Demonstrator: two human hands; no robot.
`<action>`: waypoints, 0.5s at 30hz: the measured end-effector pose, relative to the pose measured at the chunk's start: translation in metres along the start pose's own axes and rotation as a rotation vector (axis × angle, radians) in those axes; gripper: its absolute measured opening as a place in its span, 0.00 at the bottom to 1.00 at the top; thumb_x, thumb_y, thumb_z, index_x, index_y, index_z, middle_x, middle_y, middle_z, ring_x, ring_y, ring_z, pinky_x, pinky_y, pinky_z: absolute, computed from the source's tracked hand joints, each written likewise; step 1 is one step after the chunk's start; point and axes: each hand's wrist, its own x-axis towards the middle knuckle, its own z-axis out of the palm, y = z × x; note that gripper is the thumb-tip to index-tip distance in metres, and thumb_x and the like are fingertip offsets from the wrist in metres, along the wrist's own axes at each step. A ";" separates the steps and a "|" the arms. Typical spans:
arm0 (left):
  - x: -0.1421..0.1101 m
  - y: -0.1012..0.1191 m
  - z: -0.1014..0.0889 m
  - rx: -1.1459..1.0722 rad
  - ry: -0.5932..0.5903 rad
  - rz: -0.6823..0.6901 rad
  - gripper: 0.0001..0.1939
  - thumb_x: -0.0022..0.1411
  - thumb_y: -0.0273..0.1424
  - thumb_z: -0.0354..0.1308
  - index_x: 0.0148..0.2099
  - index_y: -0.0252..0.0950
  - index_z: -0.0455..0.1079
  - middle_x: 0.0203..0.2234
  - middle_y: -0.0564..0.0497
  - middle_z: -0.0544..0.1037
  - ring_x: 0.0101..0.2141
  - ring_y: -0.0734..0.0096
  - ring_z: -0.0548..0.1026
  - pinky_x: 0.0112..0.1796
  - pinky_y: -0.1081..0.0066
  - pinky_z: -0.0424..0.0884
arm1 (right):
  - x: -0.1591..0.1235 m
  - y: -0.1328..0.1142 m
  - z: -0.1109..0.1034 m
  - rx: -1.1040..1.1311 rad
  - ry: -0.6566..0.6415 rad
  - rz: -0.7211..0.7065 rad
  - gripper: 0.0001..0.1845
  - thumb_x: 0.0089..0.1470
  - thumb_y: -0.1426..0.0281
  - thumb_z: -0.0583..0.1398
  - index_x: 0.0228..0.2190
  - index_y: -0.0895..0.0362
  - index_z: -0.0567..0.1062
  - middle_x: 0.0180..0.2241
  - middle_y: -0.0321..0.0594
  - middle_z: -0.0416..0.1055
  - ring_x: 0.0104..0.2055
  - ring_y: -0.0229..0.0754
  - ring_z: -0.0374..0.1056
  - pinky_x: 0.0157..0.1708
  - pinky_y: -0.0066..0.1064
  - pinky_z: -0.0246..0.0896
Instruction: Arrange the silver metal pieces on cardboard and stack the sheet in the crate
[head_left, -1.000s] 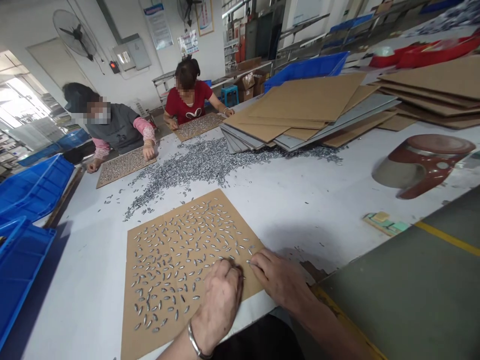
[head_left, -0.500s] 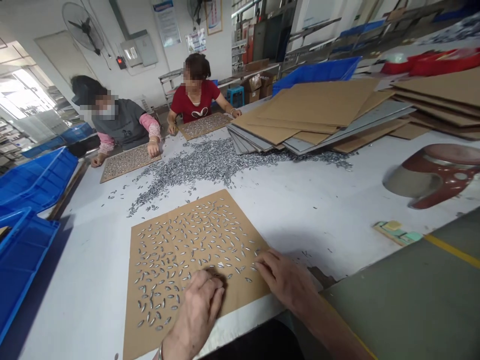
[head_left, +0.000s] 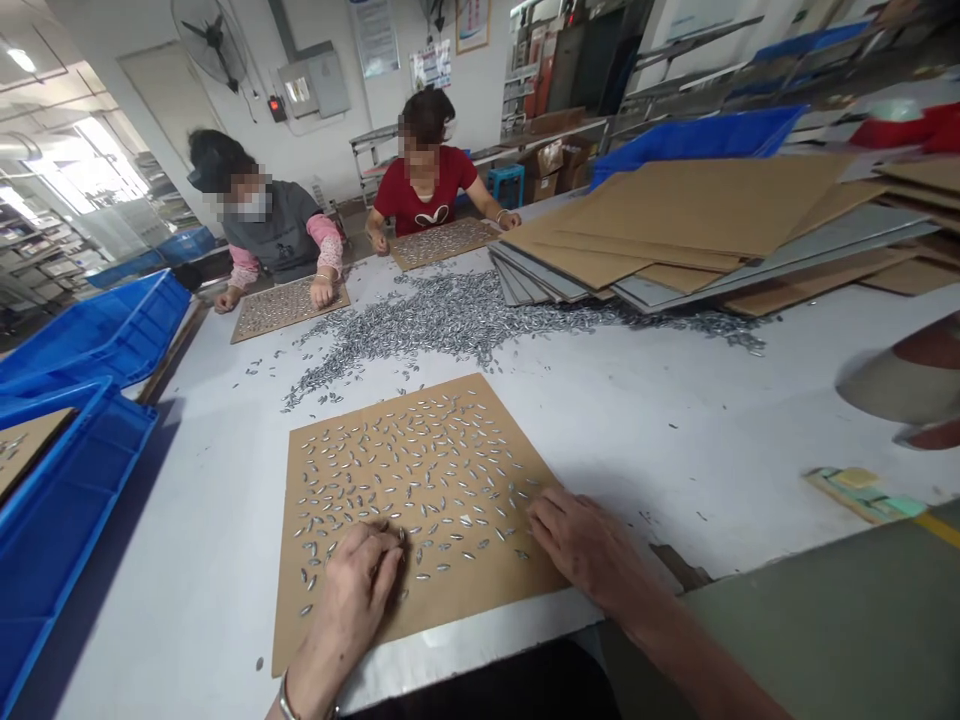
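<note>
A brown cardboard sheet lies in front of me on the white table, covered with many small silver leaf-shaped metal pieces. Over its near left part rests my left hand. Its fingers are curled, and one small metal piece seems to sit at the tips of thumb and forefinger. At the sheet's right edge is my right hand, fingers bent together close to several pieces. What its fingertips hold, if anything, is hidden. Beyond the sheet spreads a heap of the same loose pieces.
Two people work across the table on similar sheets. Stacked cardboard sheets overlap the heap at back right. Blue bins stand at left. A stool-like grey and brown object and a green-yellow item lie rightward.
The view has swung left, so everything appears further right. My left hand has moved left across the sheet. My right hand stays at the sheet's right edge.
</note>
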 end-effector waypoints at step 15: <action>-0.009 -0.009 -0.018 -0.019 0.083 -0.003 0.10 0.74 0.31 0.53 0.44 0.39 0.77 0.35 0.49 0.80 0.37 0.68 0.80 0.40 0.69 0.77 | -0.030 -0.001 0.016 0.062 0.108 0.043 0.13 0.67 0.65 0.52 0.33 0.52 0.74 0.32 0.38 0.76 0.30 0.40 0.75 0.29 0.31 0.65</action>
